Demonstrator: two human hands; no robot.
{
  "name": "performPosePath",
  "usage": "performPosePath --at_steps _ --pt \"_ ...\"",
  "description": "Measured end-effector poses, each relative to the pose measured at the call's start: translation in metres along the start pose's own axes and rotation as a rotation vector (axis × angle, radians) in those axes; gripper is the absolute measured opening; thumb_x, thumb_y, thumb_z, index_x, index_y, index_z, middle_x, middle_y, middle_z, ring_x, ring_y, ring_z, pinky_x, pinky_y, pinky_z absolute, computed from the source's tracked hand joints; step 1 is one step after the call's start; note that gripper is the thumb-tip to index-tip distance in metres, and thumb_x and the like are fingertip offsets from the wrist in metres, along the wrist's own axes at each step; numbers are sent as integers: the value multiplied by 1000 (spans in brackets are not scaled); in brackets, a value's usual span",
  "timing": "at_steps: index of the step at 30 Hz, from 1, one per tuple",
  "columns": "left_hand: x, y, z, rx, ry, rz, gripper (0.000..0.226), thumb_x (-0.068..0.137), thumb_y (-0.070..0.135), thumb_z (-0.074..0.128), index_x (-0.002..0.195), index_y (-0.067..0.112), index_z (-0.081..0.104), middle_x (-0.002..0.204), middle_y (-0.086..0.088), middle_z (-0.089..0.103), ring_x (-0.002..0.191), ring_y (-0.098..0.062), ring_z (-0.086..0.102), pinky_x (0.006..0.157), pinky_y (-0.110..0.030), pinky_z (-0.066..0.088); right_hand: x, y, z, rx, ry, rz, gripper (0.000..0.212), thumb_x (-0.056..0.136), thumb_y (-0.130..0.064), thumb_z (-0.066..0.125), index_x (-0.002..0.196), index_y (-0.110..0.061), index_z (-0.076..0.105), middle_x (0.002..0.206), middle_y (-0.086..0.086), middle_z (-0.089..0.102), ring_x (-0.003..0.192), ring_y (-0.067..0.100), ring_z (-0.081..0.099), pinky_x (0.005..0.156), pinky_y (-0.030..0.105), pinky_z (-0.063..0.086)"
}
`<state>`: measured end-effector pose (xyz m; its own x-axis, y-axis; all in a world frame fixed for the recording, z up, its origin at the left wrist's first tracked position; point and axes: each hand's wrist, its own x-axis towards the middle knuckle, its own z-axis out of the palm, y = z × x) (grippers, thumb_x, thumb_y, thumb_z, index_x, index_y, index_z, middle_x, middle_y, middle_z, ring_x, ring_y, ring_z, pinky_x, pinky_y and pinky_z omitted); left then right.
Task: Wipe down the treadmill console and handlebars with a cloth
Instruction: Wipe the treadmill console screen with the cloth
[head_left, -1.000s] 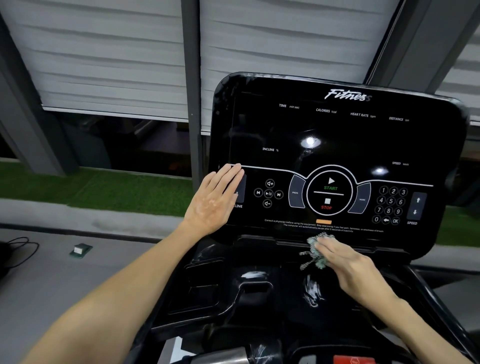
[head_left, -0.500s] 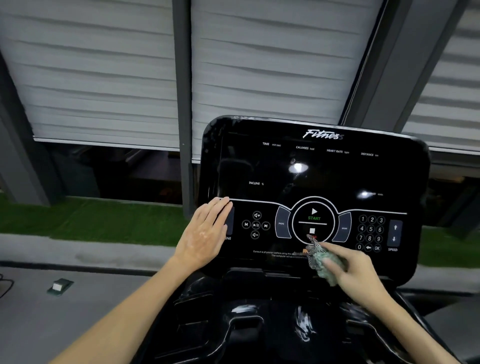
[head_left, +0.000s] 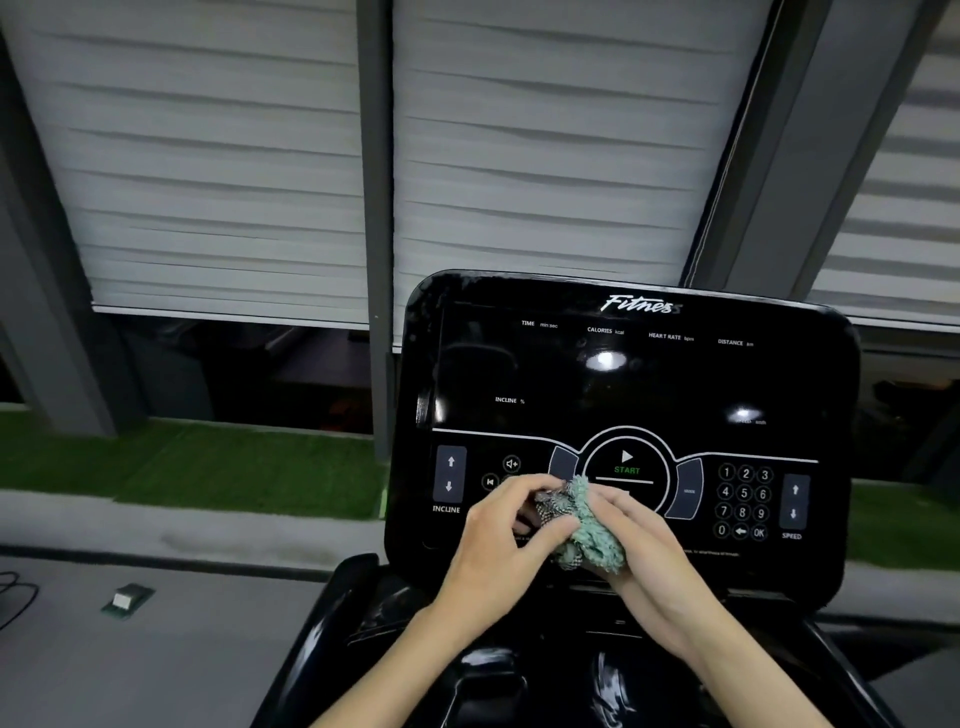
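A: Position of the cloth to be entered.

B: A bunched green cloth (head_left: 589, 530) is recorded in front of the lower middle of the console (head_left: 545, 374), just under the START button (head_left: 626, 464). Whether the panel is touched by it cannot be told.

A: Hands?

B: The cloth is pinched from the left by the left hand (head_left: 496, 553), with thumb and curled fingers closed on it. It is gripped from the right by the right hand (head_left: 647, 553), whose fingers are wrapped round its lower part. The hands are held close together, with the cloth between them.

A: What is covered?

B: The lower half of the centre dial (head_left: 661, 467) and part of the media buttons (head_left: 511, 463) are hidden by hands and cloth. The incline arrows (head_left: 450, 474) near the left edge, the number keypad (head_left: 744, 501) and the speed arrows (head_left: 794, 501) near the right edge are seen whole. Two lamp reflections are noted on the console's dark upper half.

A: Surroundings?

B: A glossy black tray (head_left: 374, 623) is seen below the console's bottom edge, crossed by both forearms (head_left: 395, 670). Behind the console, pale blinds (head_left: 208, 182) are lowered partway and split by a grey post (head_left: 376, 208); dark glass is seen beneath them. A strip of green turf (head_left: 208, 462) is noted along the window's foot. On the grey floor (head_left: 208, 649) at the left, a small green-and-white block (head_left: 127, 600) and a loop of black cable (head_left: 15, 597) are logged.
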<state>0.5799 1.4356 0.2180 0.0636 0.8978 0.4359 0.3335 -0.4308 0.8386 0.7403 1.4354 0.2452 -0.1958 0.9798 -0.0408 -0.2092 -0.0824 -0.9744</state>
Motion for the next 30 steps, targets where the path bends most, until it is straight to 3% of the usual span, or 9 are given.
performPosePath --at_steps 5,8,10,13,17,20,23,27,30 --pt "1 9 8 -1 42 -112 12 88 35 68 82 38 58 104 26 66 99 -1 62 87 -29 52 3 -2 -13 72 -88 77 33 93 -26 53 116 -4 64 112 15 68 99 25 66 82 36 52" --pt "4 13 14 -22 110 -199 13 85 34 72 76 34 62 91 18 69 78 -4 65 72 -24 54 1 -3 -24 112 -219 83 36 92 -22 60 124 -6 59 118 16 66 110 27 64 90 39 51" --pt "5 14 17 -27 167 -246 13 83 34 74 79 35 62 85 8 70 70 -10 65 66 -24 53 -2 -3 -31 87 -316 68 47 84 -11 70 129 -10 56 117 16 67 104 25 66 87 34 52" --pt "0 16 20 -14 191 -295 16 83 37 74 91 39 60 93 11 67 74 -11 64 72 -28 56 -5 1 -34 -12 -390 34 51 83 -1 70 129 -15 54 118 13 67 105 23 66 84 26 52" --pt "-14 14 21 -27 170 -444 24 88 48 64 111 42 59 104 6 64 92 -3 64 77 -14 50 -2 15 -23 -167 -389 -17 46 89 -8 66 131 -15 49 117 10 68 109 25 65 90 32 53" --pt "-27 9 12 -36 75 -482 47 80 59 64 121 37 60 111 8 67 99 -1 64 87 -18 51 0 24 -11 -181 -320 16 35 92 -11 62 123 -15 48 107 8 71 97 21 69 81 29 55" --pt "-36 6 0 -99 -27 -469 48 74 57 74 112 31 65 105 11 73 97 -3 68 89 -26 54 1 30 0 -149 -287 36 25 96 -19 53 120 -12 53 107 4 72 97 17 69 78 25 54" --pt "-35 -7 -8 21 87 -451 57 59 67 75 105 36 63 109 10 67 100 -6 64 93 -33 52 1 26 13 -148 -289 27 24 101 -21 44 119 -17 59 109 1 72 102 16 68 83 29 54" --pt "-31 -9 -18 -11 66 -452 53 59 68 73 97 32 65 104 8 69 97 -8 66 91 -35 53 4 25 25 -164 -297 33 27 102 -25 42 121 -18 60 112 1 70 106 16 66 92 37 53"
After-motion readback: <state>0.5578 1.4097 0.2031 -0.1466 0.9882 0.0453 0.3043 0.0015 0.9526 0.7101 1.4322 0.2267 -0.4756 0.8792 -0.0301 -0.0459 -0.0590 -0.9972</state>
